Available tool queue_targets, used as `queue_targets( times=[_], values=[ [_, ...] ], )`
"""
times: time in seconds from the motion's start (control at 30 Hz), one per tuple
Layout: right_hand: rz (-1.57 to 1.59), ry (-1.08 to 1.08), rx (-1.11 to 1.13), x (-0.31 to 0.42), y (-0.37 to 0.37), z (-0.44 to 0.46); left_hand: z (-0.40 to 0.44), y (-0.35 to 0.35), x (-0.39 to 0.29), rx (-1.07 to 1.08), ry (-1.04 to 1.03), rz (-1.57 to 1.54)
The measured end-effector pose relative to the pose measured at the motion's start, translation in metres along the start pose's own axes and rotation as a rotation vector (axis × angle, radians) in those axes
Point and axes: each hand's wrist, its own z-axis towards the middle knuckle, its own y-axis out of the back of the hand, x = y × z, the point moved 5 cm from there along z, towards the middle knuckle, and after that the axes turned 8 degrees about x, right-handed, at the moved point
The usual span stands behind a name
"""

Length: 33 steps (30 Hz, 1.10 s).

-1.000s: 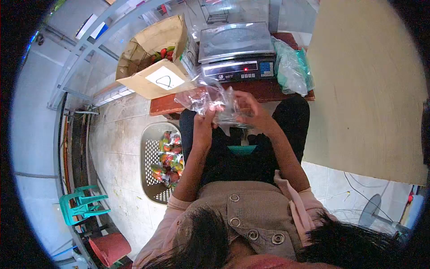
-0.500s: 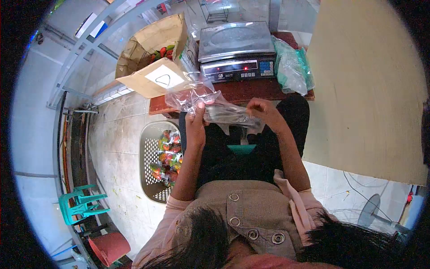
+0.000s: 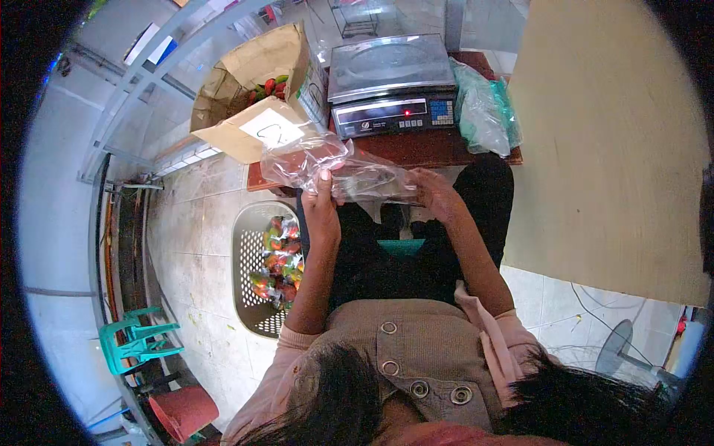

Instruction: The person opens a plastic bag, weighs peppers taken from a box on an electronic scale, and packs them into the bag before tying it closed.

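A clear plastic bag (image 3: 372,178) stretches between my two hands above my lap. My left hand (image 3: 323,204) pinches it near its left part, thumb on top. At the bag's right end, my right hand (image 3: 436,195) has its fingers closed on the plastic. Just beyond the bag stands a digital scale (image 3: 393,70) with a bare metal plate and a lit red dot on its panel. An open cardboard box (image 3: 256,82) with red and green peppers (image 3: 269,89) inside is to the scale's left.
A perforated basket (image 3: 249,238) on the floor at my left holds several bagged peppers (image 3: 281,260). Crumpled plastic bags (image 3: 483,111) lie right of the scale on the reddish table (image 3: 405,151). A green stool (image 3: 137,338) and a red bin (image 3: 184,412) are at lower left; a tan board (image 3: 610,149) stands right.
My right hand has closed on the bag's right end, where its fingers were raised before. The bag's left part has spread a little further left.
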Motion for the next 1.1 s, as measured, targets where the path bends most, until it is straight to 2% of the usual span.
queue_targets(
  times=[0.07,0.27,0.37,0.47,0.57,0.67,0.77,0.87,0.97,1.1],
  values=[
    [-0.01,0.0,-0.064,-0.008,0.019,0.005,0.001,0.001,-0.002,0.015,-0.006,-0.005],
    [0.022,0.244,-0.1,0.015,0.024,0.001,-0.003,0.006,0.009,0.032,0.058,0.154],
    [0.086,0.269,0.022,0.015,0.027,0.002,-0.003,0.002,0.008,0.022,0.046,0.136],
    [0.249,0.263,-0.15,0.019,0.011,0.0,-0.004,0.002,0.009,0.04,0.05,0.122],
    [0.338,0.148,0.011,0.022,-0.013,0.001,-0.005,0.0,0.005,0.066,0.014,0.172],
    [0.175,0.135,0.06,-0.011,0.006,0.011,-0.002,0.0,0.007,0.067,0.005,0.106],
    [0.015,-0.086,0.211,-0.021,0.014,0.006,-0.004,-0.002,-0.004,0.036,0.02,0.135],
    [-0.105,-0.102,0.099,-0.018,0.022,0.006,0.0,0.008,0.008,0.012,-0.018,0.119],
    [0.014,0.004,-0.036,0.001,0.011,0.0,-0.003,0.003,0.002,-0.02,0.01,0.127],
    [0.035,0.138,-0.058,0.006,0.015,0.001,-0.003,0.002,0.003,-0.013,0.0,0.105]
  ],
)
